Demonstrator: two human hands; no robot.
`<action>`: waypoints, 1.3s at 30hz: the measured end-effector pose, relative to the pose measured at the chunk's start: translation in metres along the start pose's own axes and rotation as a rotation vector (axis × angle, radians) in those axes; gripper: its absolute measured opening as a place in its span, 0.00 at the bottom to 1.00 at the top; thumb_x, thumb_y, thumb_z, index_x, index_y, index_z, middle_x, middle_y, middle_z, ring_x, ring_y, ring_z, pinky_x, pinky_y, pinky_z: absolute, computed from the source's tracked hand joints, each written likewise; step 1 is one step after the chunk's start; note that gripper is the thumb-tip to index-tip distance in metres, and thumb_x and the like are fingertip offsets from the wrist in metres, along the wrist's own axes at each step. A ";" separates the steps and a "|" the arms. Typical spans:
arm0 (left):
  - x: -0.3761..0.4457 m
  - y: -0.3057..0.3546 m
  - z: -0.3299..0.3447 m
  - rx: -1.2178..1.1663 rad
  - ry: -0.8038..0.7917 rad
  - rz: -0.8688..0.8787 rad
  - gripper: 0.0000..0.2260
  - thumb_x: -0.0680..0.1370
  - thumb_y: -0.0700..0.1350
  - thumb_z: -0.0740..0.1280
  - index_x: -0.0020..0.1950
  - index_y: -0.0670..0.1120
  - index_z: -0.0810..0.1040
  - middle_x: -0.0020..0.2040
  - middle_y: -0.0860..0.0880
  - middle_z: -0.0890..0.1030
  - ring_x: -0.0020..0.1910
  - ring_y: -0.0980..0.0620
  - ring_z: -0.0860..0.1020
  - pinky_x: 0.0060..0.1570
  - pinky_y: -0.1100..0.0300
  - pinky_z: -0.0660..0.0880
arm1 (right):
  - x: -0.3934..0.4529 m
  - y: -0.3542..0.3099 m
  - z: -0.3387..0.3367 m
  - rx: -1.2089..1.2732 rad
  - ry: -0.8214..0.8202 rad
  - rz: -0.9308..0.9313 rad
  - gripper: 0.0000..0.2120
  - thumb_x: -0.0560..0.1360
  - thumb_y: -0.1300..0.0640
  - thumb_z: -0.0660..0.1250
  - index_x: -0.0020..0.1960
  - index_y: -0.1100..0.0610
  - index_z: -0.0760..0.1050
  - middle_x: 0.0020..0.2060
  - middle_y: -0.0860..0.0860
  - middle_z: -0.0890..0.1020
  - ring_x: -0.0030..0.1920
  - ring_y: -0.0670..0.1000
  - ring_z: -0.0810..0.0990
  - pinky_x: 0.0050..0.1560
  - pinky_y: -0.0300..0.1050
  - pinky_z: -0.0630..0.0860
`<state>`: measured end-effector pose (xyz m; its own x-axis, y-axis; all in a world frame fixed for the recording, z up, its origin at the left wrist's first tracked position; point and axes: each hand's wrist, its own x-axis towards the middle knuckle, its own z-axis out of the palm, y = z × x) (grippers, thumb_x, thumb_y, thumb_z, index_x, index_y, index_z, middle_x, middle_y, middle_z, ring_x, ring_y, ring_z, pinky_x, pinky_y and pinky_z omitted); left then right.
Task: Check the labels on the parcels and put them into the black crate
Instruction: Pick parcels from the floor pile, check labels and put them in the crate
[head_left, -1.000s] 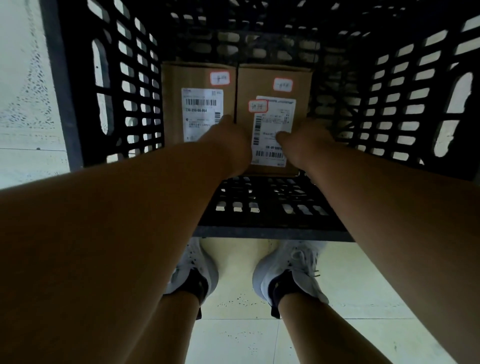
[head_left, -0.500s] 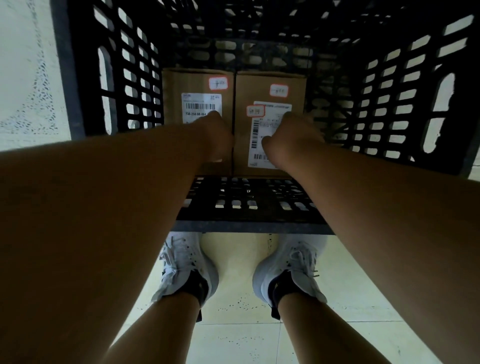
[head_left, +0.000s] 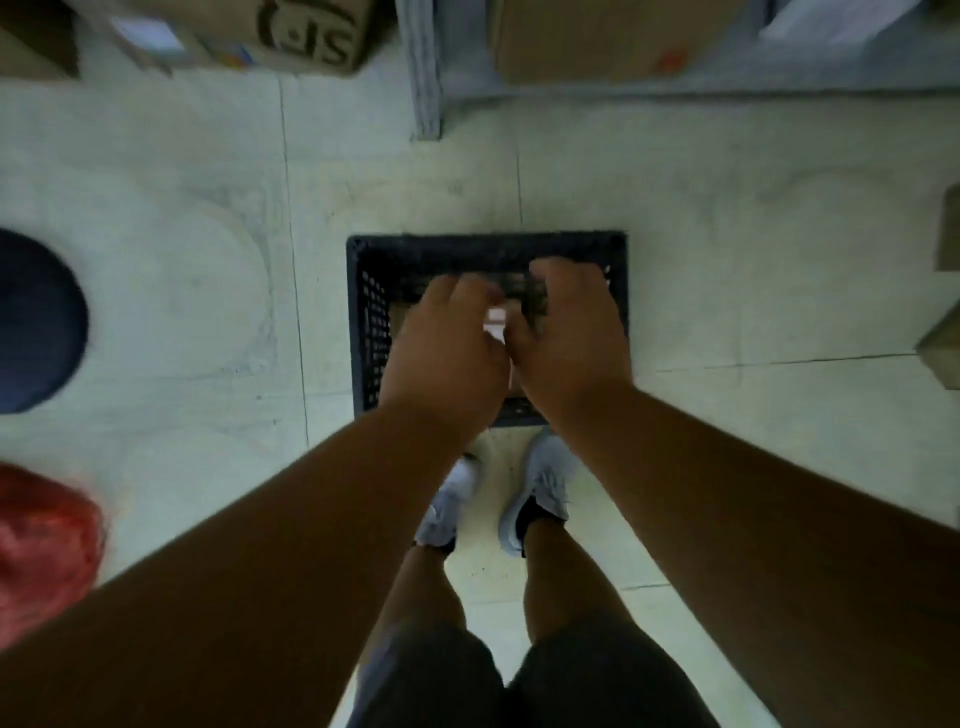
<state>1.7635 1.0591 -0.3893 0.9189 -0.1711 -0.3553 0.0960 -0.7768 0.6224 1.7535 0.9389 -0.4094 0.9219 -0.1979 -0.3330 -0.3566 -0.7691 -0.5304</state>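
From my head camera, my left hand (head_left: 447, 353) and right hand (head_left: 569, 338) hover side by side at frame centre, fingers loosely curled, holding nothing. Below them the crate (head_left: 363, 322) sits on the floor (head_left: 727, 234); a sliver of parcel (head_left: 496, 318) shows between my hands.
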 end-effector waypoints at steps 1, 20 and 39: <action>-0.012 0.026 -0.026 -0.015 0.040 0.039 0.13 0.77 0.41 0.64 0.61 0.48 0.75 0.59 0.47 0.74 0.54 0.47 0.76 0.53 0.51 0.76 | -0.015 -0.017 -0.033 0.009 0.039 -0.002 0.23 0.77 0.53 0.67 0.70 0.56 0.70 0.65 0.56 0.73 0.63 0.57 0.74 0.63 0.55 0.73; -0.169 0.410 -0.124 0.044 0.018 0.926 0.14 0.79 0.41 0.63 0.64 0.48 0.74 0.59 0.50 0.76 0.55 0.55 0.76 0.50 0.64 0.70 | -0.246 -0.005 -0.425 0.172 0.903 0.219 0.25 0.75 0.50 0.70 0.69 0.52 0.69 0.65 0.49 0.72 0.65 0.51 0.73 0.64 0.57 0.73; -0.205 0.636 0.144 -0.006 -0.203 0.989 0.14 0.76 0.42 0.67 0.61 0.49 0.72 0.55 0.53 0.74 0.47 0.55 0.75 0.47 0.56 0.77 | -0.318 0.289 -0.576 0.334 0.995 0.455 0.32 0.73 0.49 0.75 0.71 0.51 0.65 0.66 0.48 0.70 0.62 0.46 0.72 0.58 0.41 0.73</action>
<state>1.5813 0.5123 -0.0213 0.5047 -0.8373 0.2102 -0.6713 -0.2276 0.7053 1.4445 0.4295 -0.0082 0.3550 -0.9244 0.1393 -0.5729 -0.3328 -0.7490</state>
